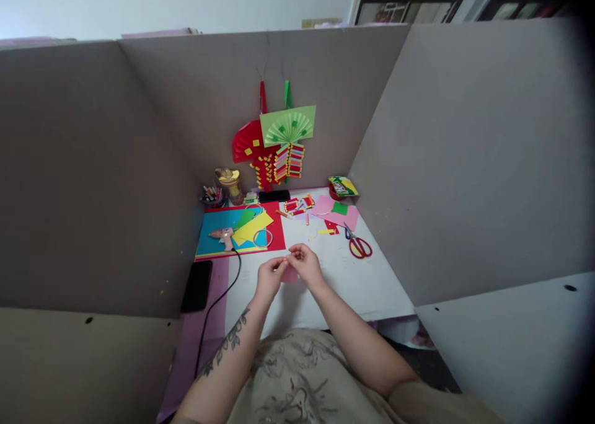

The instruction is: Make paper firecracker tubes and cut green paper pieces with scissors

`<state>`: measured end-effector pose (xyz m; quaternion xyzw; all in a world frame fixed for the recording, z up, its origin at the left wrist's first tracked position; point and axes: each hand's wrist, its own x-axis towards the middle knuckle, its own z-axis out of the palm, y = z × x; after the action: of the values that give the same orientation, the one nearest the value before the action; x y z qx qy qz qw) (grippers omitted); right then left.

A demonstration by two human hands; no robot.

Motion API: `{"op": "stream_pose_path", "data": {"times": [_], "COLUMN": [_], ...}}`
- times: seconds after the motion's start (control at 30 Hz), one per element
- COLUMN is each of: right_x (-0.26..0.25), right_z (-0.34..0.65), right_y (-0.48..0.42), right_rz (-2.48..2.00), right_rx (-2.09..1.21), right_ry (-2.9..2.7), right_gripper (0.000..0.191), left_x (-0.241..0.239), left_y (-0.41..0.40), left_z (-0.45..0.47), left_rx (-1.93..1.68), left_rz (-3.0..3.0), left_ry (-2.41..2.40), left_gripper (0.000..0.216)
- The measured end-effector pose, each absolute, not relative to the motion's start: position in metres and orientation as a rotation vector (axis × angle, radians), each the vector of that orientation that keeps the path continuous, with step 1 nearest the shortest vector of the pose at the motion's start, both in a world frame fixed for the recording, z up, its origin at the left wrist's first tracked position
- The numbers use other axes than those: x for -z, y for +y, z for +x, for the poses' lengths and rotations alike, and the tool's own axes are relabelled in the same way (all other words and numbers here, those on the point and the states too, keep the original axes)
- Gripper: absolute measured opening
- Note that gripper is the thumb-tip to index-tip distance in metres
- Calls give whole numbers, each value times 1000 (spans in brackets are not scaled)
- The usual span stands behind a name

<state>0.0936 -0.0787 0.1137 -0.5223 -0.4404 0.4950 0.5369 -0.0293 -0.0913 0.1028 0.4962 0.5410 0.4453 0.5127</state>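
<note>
My left hand [269, 278] and my right hand [305, 264] meet over the white table top [362, 281], fingers pinched together on a small piece of pink paper [289, 274] that hangs between them. A tiny yellow or orange bit shows at the fingertips; what it is I cannot make out. Red-handled scissors [358, 244] lie to the right of my hands. A pink glue gun [224, 235] rests on coloured paper sheets [242, 232] to the left, its black cord [218, 300] running toward me.
Grey cardboard walls [116, 163] enclose the table on three sides. Red and green paper fans [274, 142] with strip chains hang on the back wall. Markers [211, 196], a jar [231, 184], a snack packet [343, 186], pink paper scraps [334, 213] and a black phone [197, 285] lie about.
</note>
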Motion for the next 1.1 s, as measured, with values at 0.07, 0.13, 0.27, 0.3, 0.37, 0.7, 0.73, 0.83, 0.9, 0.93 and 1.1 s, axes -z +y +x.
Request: {"op": "stream_pose_path", "data": {"times": [0.07,0.13,0.27,0.3,0.37,0.7,0.73,0.83,0.9,0.93,1.1], "right_x": [-112,-111,-109,-109,-107,-105,-105,-104,-103,-102,-95], "right_z": [94,94,94,93,93,93,95,102,107,108,106], "right_y": [-78,-77,-74,-74,-72,-64,-63,-58,-57,-58,-66], "right_rz": [-1250,-1259,-1263,-1258,-1246,-1254,-1242,-1216,-1247,-1269,-1323], "right_rx": [-1181,-1183,-1198,-1201,-1211,-1167,-1185,-1224,-1228,-1237,-1315], "right_ry": [-1063,-1074,-1084,-1088,-1105,-1110,-1048,-876,-848,-864,-944], "right_gripper": [19,19,20,19,19,23,22,21,21,22,24], "left_x": [-103,-103,-103,-103,-102,-100,-99,-97,-97,-96,-95], "left_y": [-91,-90,-89,-89,-88,-83,-82,-79,-78,-77,-79], "left_z": [-30,-30,-31,-31,-33,-40,-43,-50,-53,-54,-51], "left_rx": [-1060,-1056,-1056,-1056,-1053,-1080,-1090,-1134,-1159,-1164,-1160], "left_rz": [1197,1184,1131,1121,1118,1090,1069,990,932,907,811], "left_ry": [1300,1307,1314,1315,1322,1352,1374,1413,1410,1402,1344], "left_gripper": [32,32,32,32,32,28,28,28,29,30,34]}}
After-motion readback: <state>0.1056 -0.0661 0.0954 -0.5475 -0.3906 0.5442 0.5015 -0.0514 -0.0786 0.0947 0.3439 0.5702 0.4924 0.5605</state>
